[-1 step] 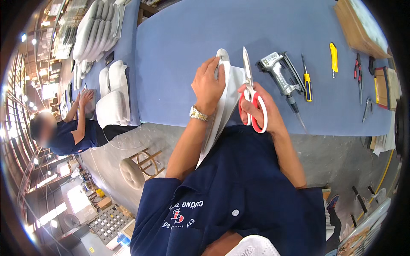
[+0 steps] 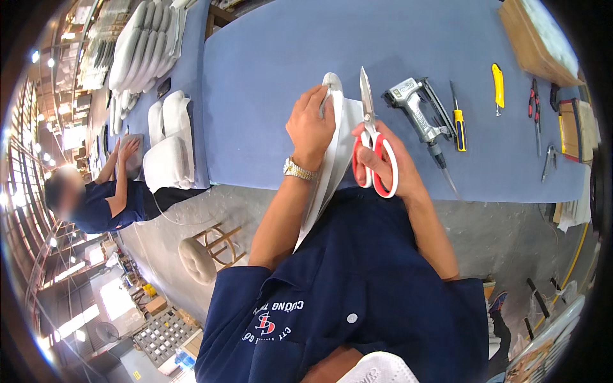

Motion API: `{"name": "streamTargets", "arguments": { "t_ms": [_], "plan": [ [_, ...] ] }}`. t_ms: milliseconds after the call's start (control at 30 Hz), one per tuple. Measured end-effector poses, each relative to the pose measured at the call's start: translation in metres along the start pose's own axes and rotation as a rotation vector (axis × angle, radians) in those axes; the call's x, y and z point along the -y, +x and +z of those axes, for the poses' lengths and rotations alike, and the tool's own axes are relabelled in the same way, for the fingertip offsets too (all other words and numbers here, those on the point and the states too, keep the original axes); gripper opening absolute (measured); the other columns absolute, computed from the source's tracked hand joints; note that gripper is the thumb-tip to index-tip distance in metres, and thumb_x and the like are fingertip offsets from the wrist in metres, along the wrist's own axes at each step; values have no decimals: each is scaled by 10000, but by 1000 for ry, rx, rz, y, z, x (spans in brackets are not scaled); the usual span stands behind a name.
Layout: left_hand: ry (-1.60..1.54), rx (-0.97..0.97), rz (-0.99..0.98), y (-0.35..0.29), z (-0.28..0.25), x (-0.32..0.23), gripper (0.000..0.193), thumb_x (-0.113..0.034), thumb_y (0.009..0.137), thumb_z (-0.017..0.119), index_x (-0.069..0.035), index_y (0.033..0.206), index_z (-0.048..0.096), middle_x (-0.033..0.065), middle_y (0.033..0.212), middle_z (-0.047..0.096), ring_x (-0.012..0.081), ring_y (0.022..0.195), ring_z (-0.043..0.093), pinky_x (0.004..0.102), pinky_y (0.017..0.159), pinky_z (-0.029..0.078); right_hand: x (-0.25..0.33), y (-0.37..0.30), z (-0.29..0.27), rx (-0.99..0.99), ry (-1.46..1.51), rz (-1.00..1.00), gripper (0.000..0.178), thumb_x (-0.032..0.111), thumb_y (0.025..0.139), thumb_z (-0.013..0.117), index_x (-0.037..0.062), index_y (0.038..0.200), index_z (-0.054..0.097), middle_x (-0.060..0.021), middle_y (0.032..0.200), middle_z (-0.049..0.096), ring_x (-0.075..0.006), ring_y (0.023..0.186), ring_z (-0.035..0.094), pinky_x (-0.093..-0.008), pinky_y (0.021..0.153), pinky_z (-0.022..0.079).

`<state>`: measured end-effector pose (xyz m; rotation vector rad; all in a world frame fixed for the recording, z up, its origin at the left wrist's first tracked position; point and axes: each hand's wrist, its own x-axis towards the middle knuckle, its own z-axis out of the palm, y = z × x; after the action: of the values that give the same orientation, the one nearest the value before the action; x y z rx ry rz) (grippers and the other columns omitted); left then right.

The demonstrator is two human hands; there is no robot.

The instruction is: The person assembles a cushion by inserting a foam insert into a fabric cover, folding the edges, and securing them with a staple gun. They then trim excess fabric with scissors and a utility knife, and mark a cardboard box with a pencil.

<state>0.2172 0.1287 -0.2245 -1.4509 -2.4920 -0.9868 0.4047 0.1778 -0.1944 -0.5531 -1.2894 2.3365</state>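
Left grip (image 2: 311, 131) — folded around pale, round-ended piece (image 2: 327, 167) | right grip (image 2: 403, 165) — holding red-white scissors (image 2: 368, 119), tapered metal blades (image 2: 366, 89)

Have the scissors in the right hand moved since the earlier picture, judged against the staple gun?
Yes, slightly: the scissors have shifted left, a little farther from the staple gun, which lies in the same spot on the blue table.

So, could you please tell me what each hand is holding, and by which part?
Left hand: a pale padded piece, near its rounded far end. Right hand: scissors, by the handles.
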Motion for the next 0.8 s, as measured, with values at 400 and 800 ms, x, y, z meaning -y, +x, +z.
{"name": "streamTargets", "arguments": {
  "t_ms": [400,800],
  "plan": [
    [-140,-25,159,-6,-7,14,199,-29,854,715,-65,1044,760,62,1154,732,258,1051,666,374,881,548,-37,24,12,0,159,189,439,436,1090,445,20,1201,530,-54,760,562,-144,505,571,-279,484,488],
    [-303,-90,15,0,3,27,154,8,844,682,-33,992,680,102,1105,731,298,945,715,373,803,582,-36,25,14,23,271,287,533,516,1089,366,29,1180,564,-49,721,593,-125,477,580,-269,444,496]
  ]
}}
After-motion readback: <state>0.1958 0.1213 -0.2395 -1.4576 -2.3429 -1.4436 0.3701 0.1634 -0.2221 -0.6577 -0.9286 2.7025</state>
